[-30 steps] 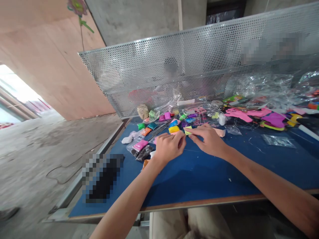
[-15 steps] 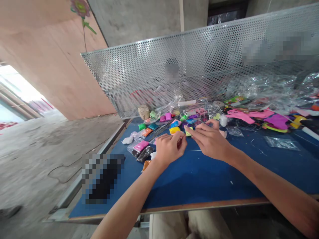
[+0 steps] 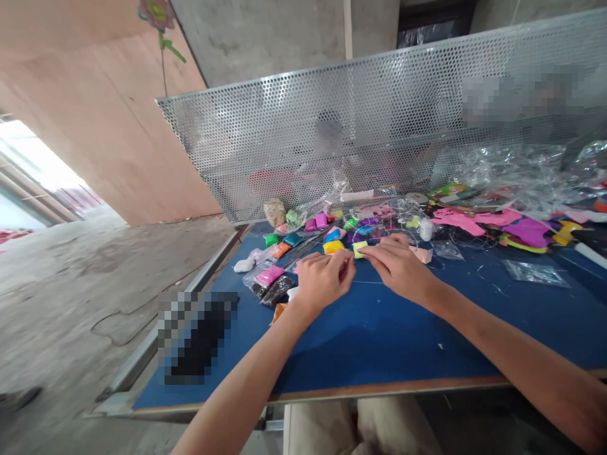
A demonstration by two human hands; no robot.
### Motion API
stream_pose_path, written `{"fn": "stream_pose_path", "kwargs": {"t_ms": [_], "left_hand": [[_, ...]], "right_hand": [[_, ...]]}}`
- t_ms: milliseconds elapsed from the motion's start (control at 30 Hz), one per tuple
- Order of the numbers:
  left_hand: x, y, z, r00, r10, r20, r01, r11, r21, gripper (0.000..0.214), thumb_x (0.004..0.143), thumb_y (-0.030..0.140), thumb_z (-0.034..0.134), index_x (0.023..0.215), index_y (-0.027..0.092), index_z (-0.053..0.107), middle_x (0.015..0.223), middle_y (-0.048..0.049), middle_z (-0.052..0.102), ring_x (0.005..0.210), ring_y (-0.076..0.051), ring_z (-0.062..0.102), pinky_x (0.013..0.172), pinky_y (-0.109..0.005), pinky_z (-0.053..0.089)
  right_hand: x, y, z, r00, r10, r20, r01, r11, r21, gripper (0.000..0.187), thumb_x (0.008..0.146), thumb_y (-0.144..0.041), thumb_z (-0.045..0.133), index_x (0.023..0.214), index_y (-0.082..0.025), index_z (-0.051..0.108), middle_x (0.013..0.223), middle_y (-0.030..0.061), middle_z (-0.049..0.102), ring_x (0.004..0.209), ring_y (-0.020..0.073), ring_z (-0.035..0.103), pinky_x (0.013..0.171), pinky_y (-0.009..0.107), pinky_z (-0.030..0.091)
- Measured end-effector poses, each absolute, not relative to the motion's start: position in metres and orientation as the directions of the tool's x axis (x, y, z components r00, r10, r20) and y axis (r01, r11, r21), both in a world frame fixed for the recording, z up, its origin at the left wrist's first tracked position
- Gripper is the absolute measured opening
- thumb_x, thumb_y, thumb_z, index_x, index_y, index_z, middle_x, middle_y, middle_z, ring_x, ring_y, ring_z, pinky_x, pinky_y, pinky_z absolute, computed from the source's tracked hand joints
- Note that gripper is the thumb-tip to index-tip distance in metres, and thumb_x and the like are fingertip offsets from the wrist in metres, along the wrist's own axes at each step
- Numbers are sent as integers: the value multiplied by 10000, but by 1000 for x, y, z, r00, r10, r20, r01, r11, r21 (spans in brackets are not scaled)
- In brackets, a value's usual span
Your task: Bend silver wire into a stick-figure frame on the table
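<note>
My left hand [image 3: 326, 276] is above the blue tabletop with its fingers curled into a pinch. Whatever sits between its fingertips is too small to make out. Close by on the right, my right hand [image 3: 401, 262] has thumb and fingers pressed together, pointing at the left fingertips; its contents are also unclear. A small gap separates the two hands. Just beyond the fingertips lie a pale yellow-green packet [image 3: 360, 249] and a yellow packet [image 3: 334, 247]. Left of my left hand are a pink packet [image 3: 270, 275] and a black packet [image 3: 277, 290].
A perforated metal panel [image 3: 284, 139] stands along the table's back. Before it lie clear plastic bags [image 3: 512, 167], pink cut-out pieces [image 3: 458, 220], a white spool [image 3: 426, 229] and several colourful packets. A blurred dark object [image 3: 202, 341] is near the left edge.
My right hand's raised fingers have come down and closed together, a little nearer the tabletop. My left hand keeps nearly the same place and pinch.
</note>
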State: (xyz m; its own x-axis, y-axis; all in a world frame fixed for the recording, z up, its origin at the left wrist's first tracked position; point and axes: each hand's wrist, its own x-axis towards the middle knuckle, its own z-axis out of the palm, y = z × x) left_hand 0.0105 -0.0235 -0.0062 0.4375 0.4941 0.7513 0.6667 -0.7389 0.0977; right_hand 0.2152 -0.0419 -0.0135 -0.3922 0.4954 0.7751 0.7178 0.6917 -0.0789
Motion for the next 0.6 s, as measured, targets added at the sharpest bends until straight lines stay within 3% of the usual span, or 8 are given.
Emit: {"fn": "stream_pose_path", "kwargs": {"t_ms": [300, 600], "left_hand": [[8, -24, 1, 531, 241, 812, 662, -716, -221, 127, 877, 195, 573, 775, 203, 650, 526, 36, 599, 440, -81, 470, 553, -271, 281], [9, -24, 3, 550, 202, 810, 660, -700, -273, 127, 889, 202, 579, 770, 197, 622, 510, 49, 582, 427, -76, 468, 532, -275, 265]], "right_hand": [[217, -43, -10, -523, 441, 729, 748, 647, 146, 220, 990, -120, 428, 926, -168, 633, 740, 50, 646, 745, 189, 531, 807, 359, 338], [220, -44, -7, -582, 402, 707, 713, 670, 207, 246, 990, -106, 418, 972, -155, 659, 712, 44, 614, 766, 193, 527, 785, 350, 323]]}}
